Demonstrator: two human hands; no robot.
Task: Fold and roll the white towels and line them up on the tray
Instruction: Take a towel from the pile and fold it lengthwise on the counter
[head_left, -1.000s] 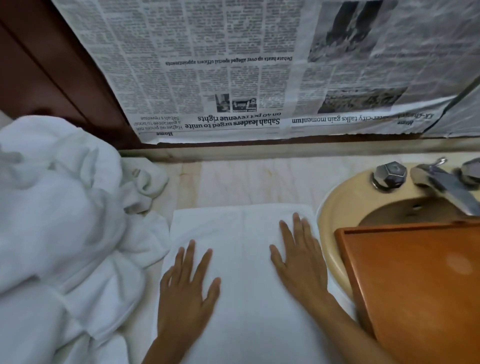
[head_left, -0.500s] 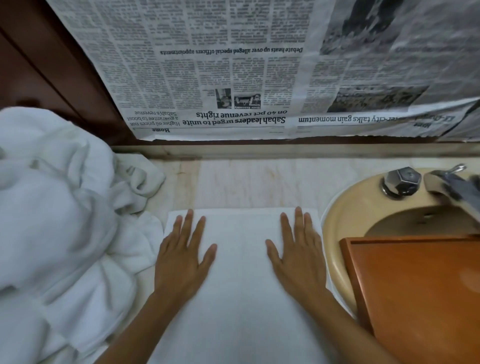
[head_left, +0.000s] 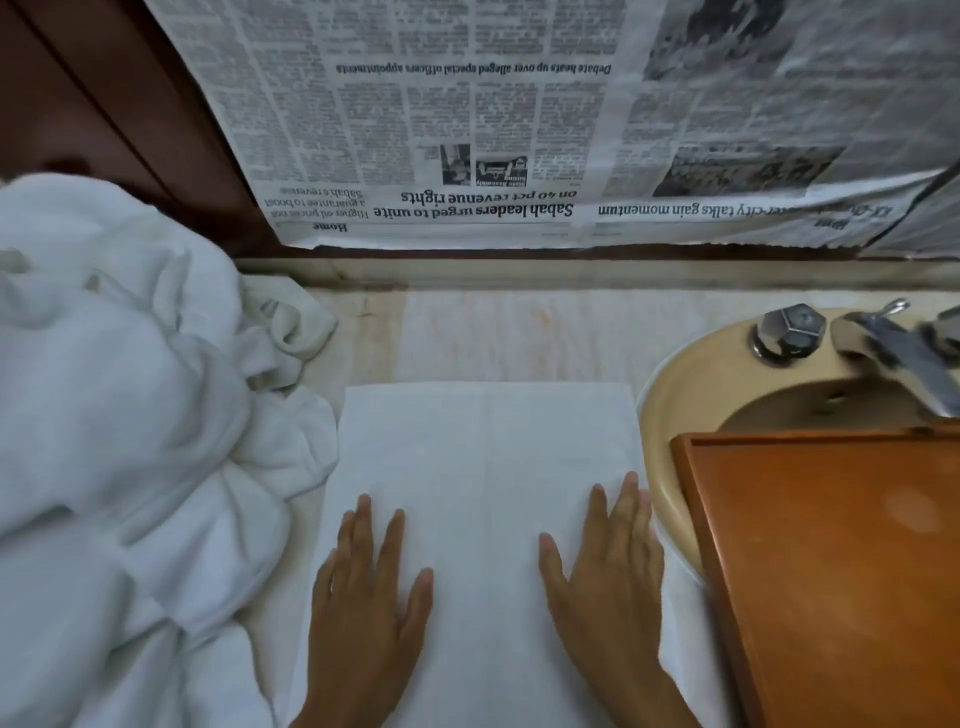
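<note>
Nearby — towel heap (head_left: 114, 415) left, tray (head_left: 831, 571) over sink (head_left: 675, 395).

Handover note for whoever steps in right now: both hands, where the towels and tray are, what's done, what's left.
Left hand and right hand: open, palms on the flat towel on the counter.
Pile of unfolded towels: to its left.
Wooden tray: right, over the sink, no rolls visible on it.
Done: one towel laid flat. Left: roll it, set it on the tray, then the pile.
</note>
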